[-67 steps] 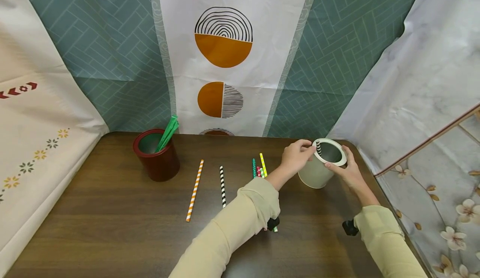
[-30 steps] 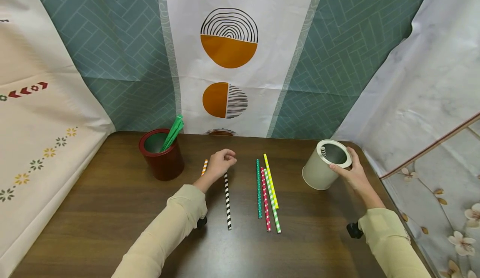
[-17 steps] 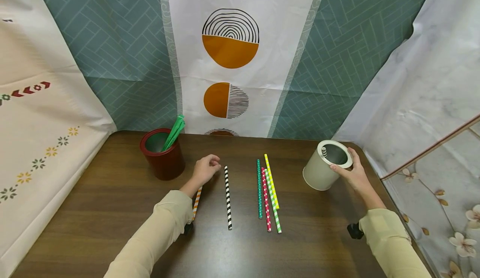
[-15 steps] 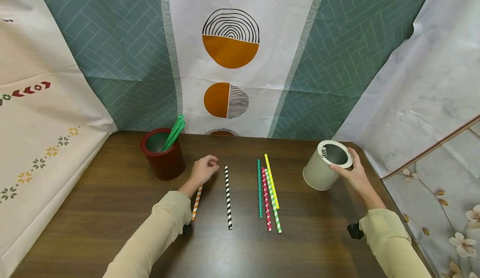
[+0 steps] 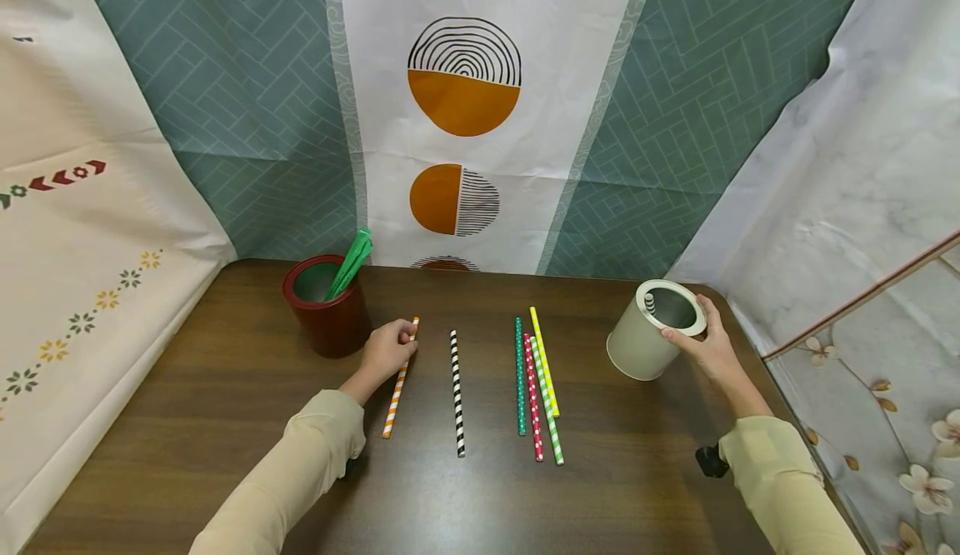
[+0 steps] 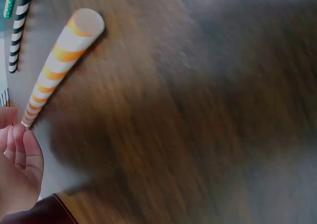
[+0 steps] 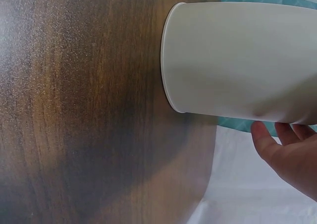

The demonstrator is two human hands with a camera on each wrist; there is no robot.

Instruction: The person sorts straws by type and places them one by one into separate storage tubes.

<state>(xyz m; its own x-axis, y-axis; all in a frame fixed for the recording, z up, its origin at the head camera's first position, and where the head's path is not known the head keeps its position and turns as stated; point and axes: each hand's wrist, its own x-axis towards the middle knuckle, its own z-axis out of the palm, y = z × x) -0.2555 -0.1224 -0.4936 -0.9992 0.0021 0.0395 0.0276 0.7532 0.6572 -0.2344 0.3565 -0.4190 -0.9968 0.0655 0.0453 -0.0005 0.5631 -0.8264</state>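
My left hand (image 5: 386, 351) is at the upper part of an orange-and-white striped paper straw (image 5: 396, 397) lying on the table, thumb and fingertips pinching it. In the left wrist view the straw's near end (image 6: 89, 23) looms large, and the fingers (image 6: 22, 147) meet its far end. My right hand (image 5: 705, 347) grips the rim of a cream can (image 5: 637, 342), thumb at the front and fingers round the right side. The can leans slightly, and a black-and-white straw (image 5: 649, 302) stands inside it.
A black-and-white straw (image 5: 457, 397) lies right of the orange one. Further right are teal (image 5: 520, 380), red dotted (image 5: 533, 401), green striped (image 5: 547, 405) and yellow (image 5: 545, 363) straws. A dark red pot (image 5: 330, 317) at the back left holds a green bundle (image 5: 351, 263).
My left hand has left the cream can, where the striped straw now stands, and moved left across the table down to the orange straw. My right hand stays on the can.
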